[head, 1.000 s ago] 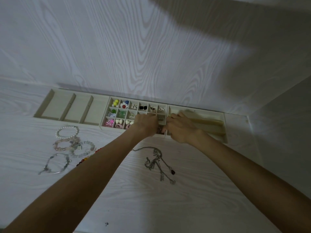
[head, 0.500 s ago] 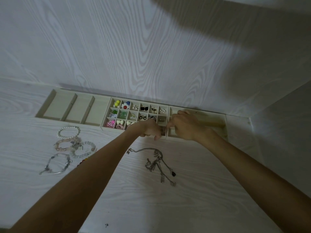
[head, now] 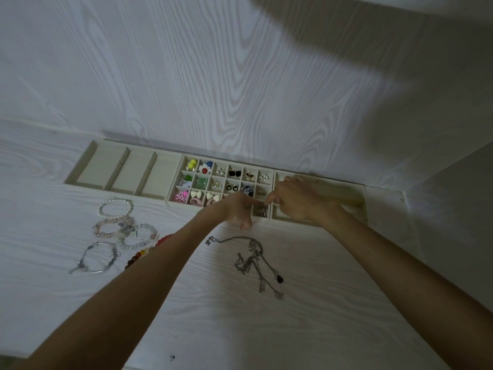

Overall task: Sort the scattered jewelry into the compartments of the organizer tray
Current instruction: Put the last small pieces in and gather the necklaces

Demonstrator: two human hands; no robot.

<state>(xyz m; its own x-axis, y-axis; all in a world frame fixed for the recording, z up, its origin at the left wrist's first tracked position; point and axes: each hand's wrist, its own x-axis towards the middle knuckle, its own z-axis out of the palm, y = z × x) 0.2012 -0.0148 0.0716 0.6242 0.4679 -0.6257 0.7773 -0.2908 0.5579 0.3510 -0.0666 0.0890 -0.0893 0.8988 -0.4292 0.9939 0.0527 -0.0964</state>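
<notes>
Left hand (head: 237, 209) and right hand (head: 296, 201), fingers curled, meet over organizer tray (head: 170, 194); hold unclear. Pale woodgrain table (head: 306, 303), matching wall (head: 213, 76), dim light.

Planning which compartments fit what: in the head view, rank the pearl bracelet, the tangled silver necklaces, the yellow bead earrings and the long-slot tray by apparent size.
Largest to smallest:
1. long-slot tray
2. tangled silver necklaces
3. pearl bracelet
4. yellow bead earrings
The necklaces lie nearer the camera than the bracelet, which may exaggerate their lead.

txt: none legible | labels: none | nos.: none | signs: none
</notes>
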